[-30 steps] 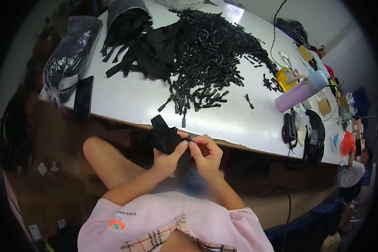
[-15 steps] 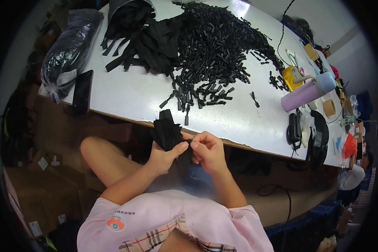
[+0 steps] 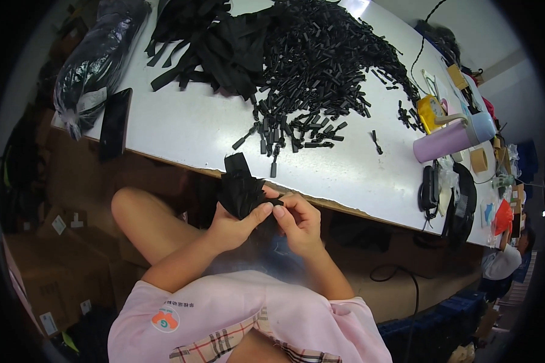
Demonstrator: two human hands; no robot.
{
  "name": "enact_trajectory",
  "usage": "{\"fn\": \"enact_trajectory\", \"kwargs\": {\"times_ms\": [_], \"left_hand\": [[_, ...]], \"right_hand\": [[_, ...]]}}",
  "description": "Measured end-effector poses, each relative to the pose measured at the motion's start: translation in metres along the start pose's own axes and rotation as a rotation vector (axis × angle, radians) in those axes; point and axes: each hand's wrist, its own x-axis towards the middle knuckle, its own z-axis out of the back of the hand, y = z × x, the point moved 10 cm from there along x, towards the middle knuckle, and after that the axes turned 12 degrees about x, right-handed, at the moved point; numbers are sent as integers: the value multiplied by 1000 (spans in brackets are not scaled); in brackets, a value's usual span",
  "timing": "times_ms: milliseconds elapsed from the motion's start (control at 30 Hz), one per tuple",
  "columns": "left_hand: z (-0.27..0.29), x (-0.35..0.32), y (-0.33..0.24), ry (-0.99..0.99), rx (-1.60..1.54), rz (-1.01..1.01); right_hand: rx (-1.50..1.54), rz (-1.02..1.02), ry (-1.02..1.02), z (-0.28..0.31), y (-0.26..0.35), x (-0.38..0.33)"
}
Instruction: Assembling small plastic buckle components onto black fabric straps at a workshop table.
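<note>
My left hand point(image 3: 233, 228) is closed round a bundle of black fabric strips point(image 3: 239, 189), just off the table's near edge. The bundle's upper ends fan out above my thumb. Against it, my right hand point(image 3: 300, 225) pinches the end of a black strip point(image 3: 275, 202) between thumb and fingertips. The two thumbs nearly meet there; whether anything smaller sits between the fingertips is hidden. Beyond my hands lies a large heap of small black zipper pulls point(image 3: 318, 66), with several spread toward me. More black strips point(image 3: 230, 54) lie to the left of the heap.
The white table point(image 3: 184, 136) has a worn front edge. At its left are a plastic-wrapped dark bundle point(image 3: 100, 60) and a black phone point(image 3: 115, 124). A purple bottle point(image 3: 441, 143), a tape roll point(image 3: 478, 160) and a black case point(image 3: 429, 186) lie right. Cartons point(image 3: 48, 272) stand below left.
The view has shifted slightly. A strip that hung down between my hands no longer shows there; a short strip end now points toward my right fingertips.
</note>
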Motion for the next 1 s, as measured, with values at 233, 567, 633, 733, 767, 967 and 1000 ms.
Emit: {"fn": "enact_trajectory", "kwargs": {"times_ms": [233,567,633,733,767,967,1000], "left_hand": [[0,-1,-8,54,101,-52],[3,0,-6,134,73,16],[1,-5,9,150,-27,224],[3,-6,-2,64,52,113],[6,-6,-7,31,118,45],[5,-8,-21,33,334,-223],[3,-8,-20,53,305,-209]], "right_hand": [[26,-48,-19,1,-6,-4],[-119,184,38,-2,14,-3],[-371,410,86,-14,35,-7],[-510,479,86,-21,45,-10],[-537,481,67,-21,45,-11],[-298,123,10,-3,29,-1],[-280,45,103,-8,23,2]]}}
